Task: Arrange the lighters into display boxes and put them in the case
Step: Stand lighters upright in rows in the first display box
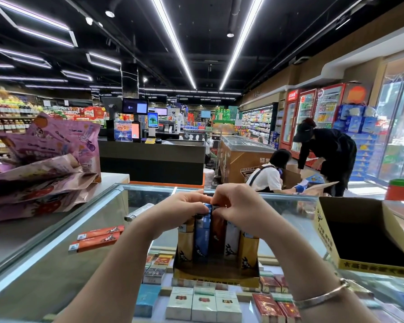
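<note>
Both hands — left hand (184, 206), right hand (239, 206) — pinch lighter tops in the display box (216, 273), orange lighters (96, 240) at nine o'clock.

Both hands raised together, left hand (181, 207) and right hand (237, 206) fingers curled, pinching.
</note>
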### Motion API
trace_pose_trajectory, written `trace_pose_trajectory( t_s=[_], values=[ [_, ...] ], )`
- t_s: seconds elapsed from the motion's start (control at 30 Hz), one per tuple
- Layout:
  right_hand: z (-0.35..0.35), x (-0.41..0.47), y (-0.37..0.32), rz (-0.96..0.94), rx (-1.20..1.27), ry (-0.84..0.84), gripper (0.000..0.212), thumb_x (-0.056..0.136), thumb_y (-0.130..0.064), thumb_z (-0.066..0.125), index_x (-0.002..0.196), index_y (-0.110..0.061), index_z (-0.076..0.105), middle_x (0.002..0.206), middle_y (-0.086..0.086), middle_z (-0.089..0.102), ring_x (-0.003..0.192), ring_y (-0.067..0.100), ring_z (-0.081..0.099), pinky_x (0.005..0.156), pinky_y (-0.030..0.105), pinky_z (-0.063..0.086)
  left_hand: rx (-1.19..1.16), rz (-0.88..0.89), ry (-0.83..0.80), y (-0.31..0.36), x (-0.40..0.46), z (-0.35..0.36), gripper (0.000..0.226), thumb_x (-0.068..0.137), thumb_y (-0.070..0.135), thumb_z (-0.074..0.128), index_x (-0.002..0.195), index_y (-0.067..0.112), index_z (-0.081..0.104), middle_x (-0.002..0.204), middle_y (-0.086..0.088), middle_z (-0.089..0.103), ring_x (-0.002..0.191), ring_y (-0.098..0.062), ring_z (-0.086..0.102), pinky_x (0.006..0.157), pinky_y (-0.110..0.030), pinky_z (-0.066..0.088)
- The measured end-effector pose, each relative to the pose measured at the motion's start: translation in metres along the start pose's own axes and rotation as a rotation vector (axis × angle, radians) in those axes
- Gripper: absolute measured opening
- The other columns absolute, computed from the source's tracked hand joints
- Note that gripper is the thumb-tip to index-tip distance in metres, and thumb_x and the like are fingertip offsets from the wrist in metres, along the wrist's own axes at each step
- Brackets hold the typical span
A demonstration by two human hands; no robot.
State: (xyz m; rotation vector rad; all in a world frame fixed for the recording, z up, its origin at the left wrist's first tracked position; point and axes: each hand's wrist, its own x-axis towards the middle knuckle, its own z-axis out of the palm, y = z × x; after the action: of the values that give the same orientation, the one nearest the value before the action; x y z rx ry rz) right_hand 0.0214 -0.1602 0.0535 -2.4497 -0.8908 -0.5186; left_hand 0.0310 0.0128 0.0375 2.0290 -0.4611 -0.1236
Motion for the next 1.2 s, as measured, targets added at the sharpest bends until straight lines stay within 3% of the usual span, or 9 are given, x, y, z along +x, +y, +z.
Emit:
trace_pose_trajectory(
  t_s=[0.4,0.53,0.63,0.73,0.87,0.97,1.07,1.13,1.2],
  values=[
    [0.007,0.003,0.004,0.152,-0.035,-0.076,0.034,0.075,-0.013,0.071,0.063,-0.031,0.044,0.079,-0.011,0.049,0.088,0.014,0.043,0.075,0.032,0.038,0.016,0.004,0.012,0.002,-0.003,0.0,0.019,0.092,0.025,0.054,0.103,0.037,0.064,0.108,0.009,0.063,0.099,-0.005,0.058,0.077,-0.02,0.044],
    [0.004,0.002,0.004,0.21,0.035,-0.077,0.03,0.074,-0.018,0.073,0.065,-0.03,0.047,0.08,-0.012,0.049,0.093,0.015,0.044,0.079,0.033,0.038,-0.021,0.042,0.202,-0.001,-0.001,-0.008,0.018,0.093,0.024,0.053,0.107,0.03,0.061,0.102,0.007,0.064,0.089,-0.003,0.061,0.067,-0.019,0.047],
    [0.003,0.001,0.003,0.22,0.04,-0.079,0.029,0.075,-0.021,0.073,0.065,-0.031,0.047,0.082,-0.014,0.049,0.097,0.016,0.046,0.085,0.037,0.04,0.091,0.038,0.44,-0.017,0.001,-0.017,0.026,0.091,0.016,0.052,0.115,0.021,0.058,0.097,-0.004,0.067,0.082,-0.024,0.067,0.072,-0.04,0.057],
    [0.003,0.001,0.002,0.214,0.037,-0.086,0.028,0.075,-0.021,0.071,0.066,-0.03,0.047,0.084,-0.012,0.051,0.097,0.017,0.048,0.089,0.041,0.041,0.553,-0.139,0.602,-0.047,0.011,-0.028,0.043,0.086,0.019,0.051,0.129,0.023,0.05,0.127,-0.003,0.056,0.112,-0.024,0.054,0.098,-0.047,0.043],
    [0.003,0.0,0.001,0.213,0.055,-0.082,0.026,0.076,-0.02,0.071,0.067,-0.03,0.048,0.084,-0.01,0.053,0.095,0.016,0.048,0.085,0.039,0.043,0.793,-0.509,0.504,-0.083,0.014,-0.033,0.056,0.093,0.038,0.039,0.146,0.027,0.025,0.156,-0.003,0.019,0.144,-0.026,0.01,0.114,-0.052,0.003],
    [0.003,0.0,0.0,0.21,0.065,-0.082,0.026,0.076,-0.02,0.071,0.067,-0.029,0.048,0.088,-0.005,0.056,0.096,0.016,0.05,0.085,0.04,0.046,0.847,-0.566,0.502,-0.096,0.015,-0.032,0.04,0.095,0.038,0.035,0.135,0.037,0.041,0.137,-0.001,0.05,0.133,-0.024,0.035,0.113,-0.053,0.004],
    [0.002,0.0,0.0,0.21,0.063,-0.076,0.027,0.076,-0.02,0.071,0.067,-0.029,0.048,0.089,-0.003,0.058,0.096,0.017,0.05,0.086,0.041,0.046,0.851,-0.496,0.67,-0.093,0.015,-0.033,0.022,0.094,0.022,0.041,0.103,0.031,0.058,0.086,0.006,0.061,0.087,-0.015,0.056,0.101,-0.043,0.032],
    [0.002,0.0,0.0,0.207,0.063,-0.08,0.027,0.077,-0.019,0.07,0.067,-0.029,0.048,0.091,-0.001,0.059,0.097,0.017,0.051,0.086,0.042,0.046,0.769,-0.444,0.72,-0.093,0.015,-0.031,0.025,0.091,0.012,0.043,0.102,0.028,0.059,0.081,0.006,0.056,0.074,-0.013,0.052,0.07,-0.031,0.042],
    [0.002,0.001,0.0,0.203,0.063,-0.089,0.025,0.077,-0.019,0.069,0.068,-0.028,0.048,0.091,0.0,0.059,0.096,0.018,0.051,0.086,0.043,0.046,0.71,-0.412,0.702,-0.093,0.016,-0.029,0.03,0.091,0.007,0.043,0.111,0.024,0.057,0.09,0.002,0.057,0.08,-0.018,0.053,0.064,-0.031,0.045]
  ],
)
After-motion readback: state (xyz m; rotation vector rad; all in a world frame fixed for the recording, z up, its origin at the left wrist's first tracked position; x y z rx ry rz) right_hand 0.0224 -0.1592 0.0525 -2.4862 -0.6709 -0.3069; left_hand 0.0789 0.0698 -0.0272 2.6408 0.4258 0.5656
